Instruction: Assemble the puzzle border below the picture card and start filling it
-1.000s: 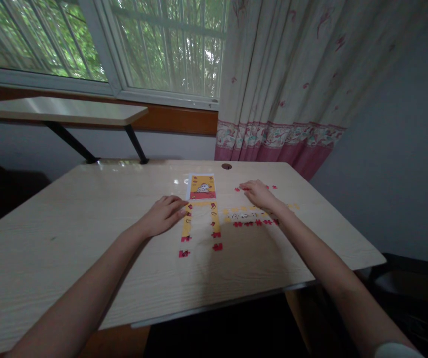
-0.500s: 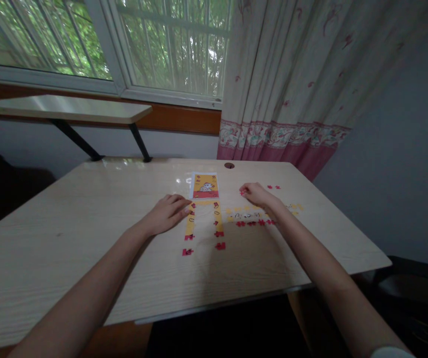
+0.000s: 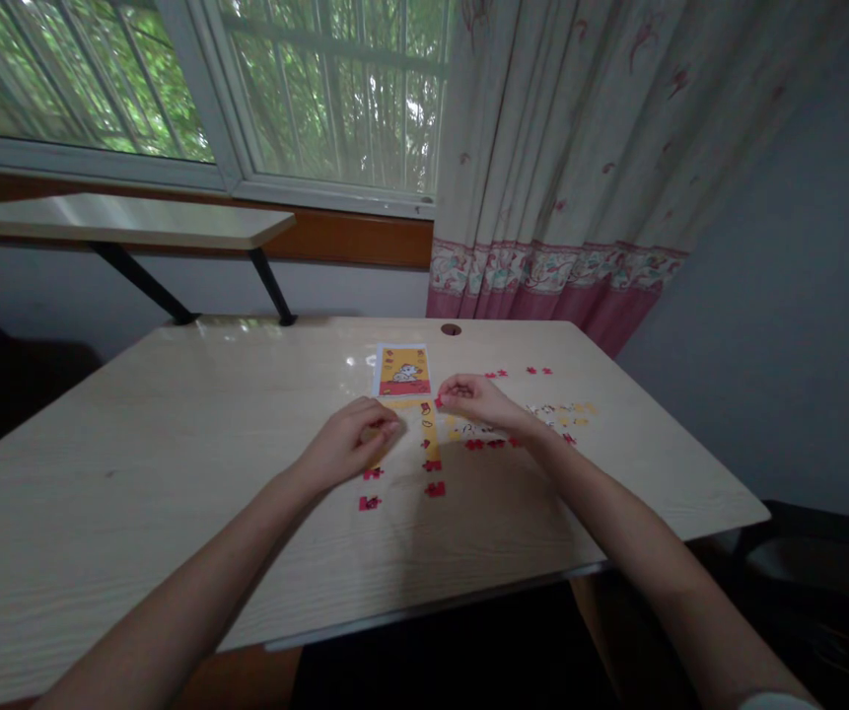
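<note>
Over the table [image 3: 173,513], we pinch a red piece [image 3: 439,401] beside the puzzle frame [image 3: 431,449].
Our right hand [image 3: 470,397] slants in from the right, fingers closed on that piece just outside the frame's upper right corner. Our left hand [image 3: 354,439] lies across the frame's left side, back upward, its fingers curled toward the right; whether they grip anything, we cannot tell. At the frame's top edge the card [image 3: 404,374] lies flat, printed with a white animal on yellow and red. Loose pieces [image 3: 475,445] sit in rows to the right, partly behind our right forearm [image 3: 601,503].
</note>
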`<action>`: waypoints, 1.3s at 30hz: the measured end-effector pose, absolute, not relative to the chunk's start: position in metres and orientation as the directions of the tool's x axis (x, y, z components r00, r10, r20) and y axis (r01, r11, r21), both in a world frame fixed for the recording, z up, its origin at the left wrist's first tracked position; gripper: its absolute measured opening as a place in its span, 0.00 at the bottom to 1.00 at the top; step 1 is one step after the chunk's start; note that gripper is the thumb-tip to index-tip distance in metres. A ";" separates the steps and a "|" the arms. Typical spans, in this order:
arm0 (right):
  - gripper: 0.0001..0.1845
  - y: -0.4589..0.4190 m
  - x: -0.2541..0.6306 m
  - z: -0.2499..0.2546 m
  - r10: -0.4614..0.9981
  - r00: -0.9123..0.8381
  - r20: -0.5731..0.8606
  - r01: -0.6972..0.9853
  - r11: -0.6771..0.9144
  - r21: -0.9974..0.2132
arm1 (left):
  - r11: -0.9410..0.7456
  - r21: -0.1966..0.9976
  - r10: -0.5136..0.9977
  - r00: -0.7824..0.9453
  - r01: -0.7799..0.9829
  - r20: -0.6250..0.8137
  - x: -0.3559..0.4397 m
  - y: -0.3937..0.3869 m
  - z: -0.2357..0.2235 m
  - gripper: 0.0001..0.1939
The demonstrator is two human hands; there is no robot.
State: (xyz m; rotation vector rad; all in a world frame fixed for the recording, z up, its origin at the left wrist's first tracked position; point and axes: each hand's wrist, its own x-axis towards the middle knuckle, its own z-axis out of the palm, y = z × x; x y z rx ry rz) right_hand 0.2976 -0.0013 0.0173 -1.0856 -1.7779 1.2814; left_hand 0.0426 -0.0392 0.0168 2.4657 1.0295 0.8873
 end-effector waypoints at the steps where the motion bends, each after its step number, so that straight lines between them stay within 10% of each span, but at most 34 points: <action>1: 0.11 -0.007 0.288 0.016 0.892 -0.448 0.060 0.178 0.155 -0.972 | -0.674 0.544 0.735 0.533 0.501 0.419 0.048 -0.043 0.017 0.13; 14: 0.19 -0.032 0.247 -0.003 0.910 -0.348 0.224 0.140 0.287 -0.948 | -0.529 0.788 0.837 0.349 0.316 0.422 0.056 -0.042 0.005 0.08; 21: 0.10 -0.034 0.258 -0.001 0.526 -0.396 0.753 0.423 0.832 -0.359 | -0.414 0.883 0.889 0.308 0.223 0.339 0.052 -0.035 -0.005 0.08; 27: 0.10 -0.037 0.263 0.004 0.445 -0.516 0.732 0.572 0.815 -0.093 | -0.402 0.882 0.881 0.367 0.247 0.299 0.053 -0.036 -0.004 0.12; 39: 0.06 -0.063 0.233 -0.003 0.671 -0.557 0.489 0.548 0.740 -0.390 | -0.662 0.446 0.746 0.581 0.602 0.325 -0.017 -0.034 0.019 0.17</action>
